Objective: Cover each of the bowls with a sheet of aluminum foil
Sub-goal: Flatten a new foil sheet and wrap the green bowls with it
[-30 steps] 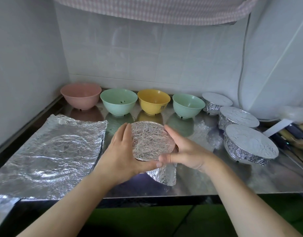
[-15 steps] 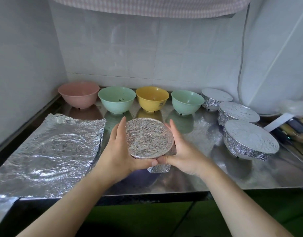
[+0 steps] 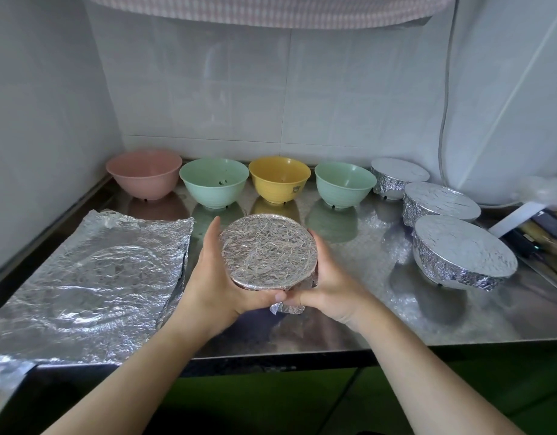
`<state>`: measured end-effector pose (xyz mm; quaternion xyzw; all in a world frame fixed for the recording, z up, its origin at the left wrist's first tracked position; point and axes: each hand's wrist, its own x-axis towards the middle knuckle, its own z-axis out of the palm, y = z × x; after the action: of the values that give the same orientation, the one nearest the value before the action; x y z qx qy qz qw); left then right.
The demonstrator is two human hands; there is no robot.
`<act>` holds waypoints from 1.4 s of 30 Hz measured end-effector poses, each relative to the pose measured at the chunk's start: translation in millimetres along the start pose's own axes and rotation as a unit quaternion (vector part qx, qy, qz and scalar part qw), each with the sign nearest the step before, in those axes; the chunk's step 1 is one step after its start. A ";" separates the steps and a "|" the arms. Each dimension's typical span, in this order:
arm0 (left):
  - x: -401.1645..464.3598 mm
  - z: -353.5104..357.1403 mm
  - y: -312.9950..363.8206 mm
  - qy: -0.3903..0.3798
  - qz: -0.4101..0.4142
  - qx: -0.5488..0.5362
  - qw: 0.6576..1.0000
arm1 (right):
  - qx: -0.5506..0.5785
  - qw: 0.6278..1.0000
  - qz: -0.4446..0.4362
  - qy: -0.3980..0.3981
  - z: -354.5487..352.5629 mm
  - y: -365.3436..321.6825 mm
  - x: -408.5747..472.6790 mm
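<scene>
Head view is filled by a steel counter on which the foil-wrapped bowl is held near the front edge, at the middle. It is gripped from both sides: the left hand is curled around its left flank with the thumb brought under the near rim, and the right hand is cupped against its right flank, the thumb tips almost meeting. Such a hold is judged to serve the crimping of the foil skirt against the bowl wall; a loose flap is seen hanging below the thumbs, so that part is probably not yet pressed down.

Four uncovered bowls are lined along the far wall: a pink bowl at the left, then a green bowl, a yellow bowl and a second green bowl. Three covered bowls are set in a row at the right, presumably parked clear of the working spot. A stack of foil sheets is laid flat at the left, within easy reach of the left hand for the next cover. Some utensils, too blurred to be identified, are glimpsed at the far right edge.

By this count, the fourth bowl is close to finished and four are left to be covered.
</scene>
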<state>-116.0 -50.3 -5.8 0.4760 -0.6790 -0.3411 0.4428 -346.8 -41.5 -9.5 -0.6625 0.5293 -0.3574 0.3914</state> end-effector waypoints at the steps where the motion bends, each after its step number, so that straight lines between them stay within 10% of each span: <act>1: -0.6 -0.2 0.3 0.001 -0.002 0.003 1.000 | -0.004 1.000 -0.004 0.000 0.3 -1.1 -0.2; 18: -0.6 -6.9 4.5 -0.045 -0.019 0.021 0.999 | 0.037 0.998 0.022 -0.056 -12.6 -13.9 -12.9; 22: 2.9 -12.5 2.8 -0.031 -0.026 -0.017 0.999 | 0.131 0.989 0.045 0.042 -29.2 -27.4 -5.4; 42: 40.0 -1.3 13.3 0.057 -0.106 -0.019 0.993 | -0.038 0.997 0.050 0.034 -16.7 -50.8 59.6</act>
<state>-125.6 -84.0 17.5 0.5553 -0.5918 -0.3714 0.4510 -329.2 -95.6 46.9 -0.6368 0.5881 -0.3394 0.3651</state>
